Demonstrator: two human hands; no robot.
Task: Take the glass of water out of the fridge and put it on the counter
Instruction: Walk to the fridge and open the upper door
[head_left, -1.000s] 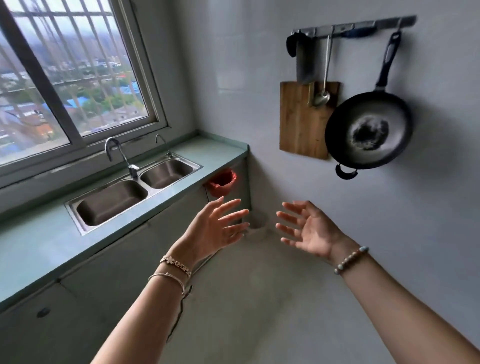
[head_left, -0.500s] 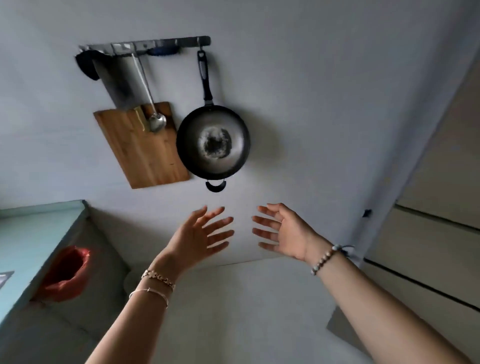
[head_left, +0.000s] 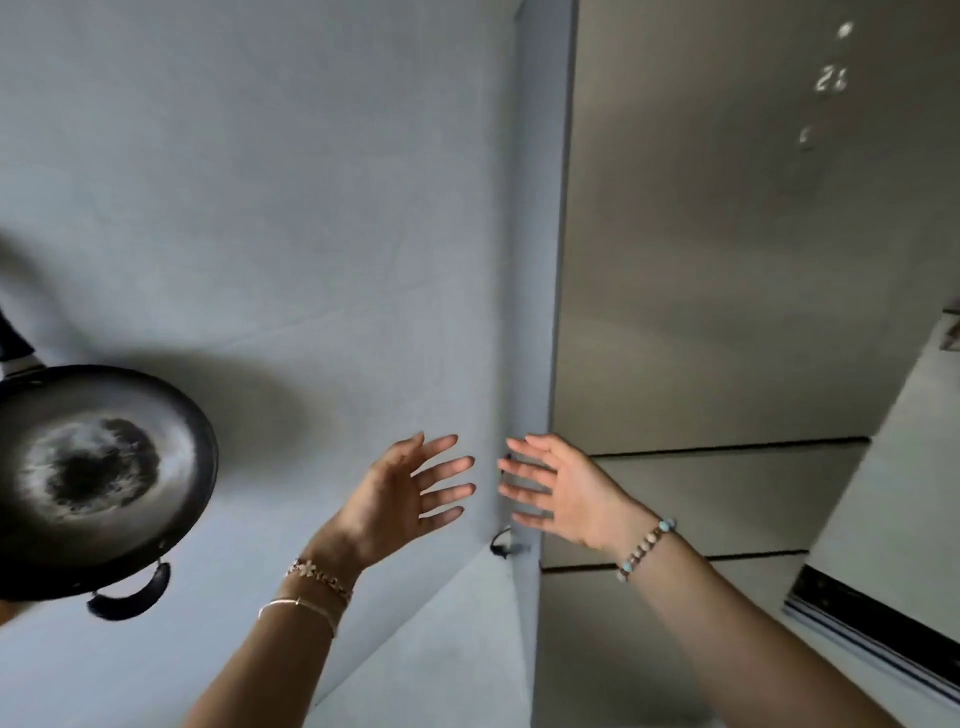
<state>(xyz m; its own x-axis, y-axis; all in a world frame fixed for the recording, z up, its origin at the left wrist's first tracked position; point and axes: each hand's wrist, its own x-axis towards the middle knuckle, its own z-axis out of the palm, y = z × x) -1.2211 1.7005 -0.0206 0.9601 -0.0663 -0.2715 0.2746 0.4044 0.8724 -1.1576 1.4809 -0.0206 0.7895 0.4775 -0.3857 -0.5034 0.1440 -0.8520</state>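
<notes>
Left hand (head_left: 400, 499) and right hand (head_left: 563, 496): centre frame, fingers apart, empty. Fridge (head_left: 727, 260): right, doors closed. Black pan (head_left: 93, 478): left, wall-hung.

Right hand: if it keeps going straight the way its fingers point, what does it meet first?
Probably the left hand, whose fingertips face the right hand across a narrow gap; depth is unclear, so it could pass it.

Both forearms are bare, with no sleeves showing. The left hand (head_left: 400, 499) has two bracelets at its wrist: a gold chain with small flower-shaped links (head_left: 318, 574) nearest the hand, and a thin pale band (head_left: 298, 607) just behind that. The right hand (head_left: 566, 493) has one beaded bracelet (head_left: 644, 548) of pale blue and brown beads at its wrist.
</notes>
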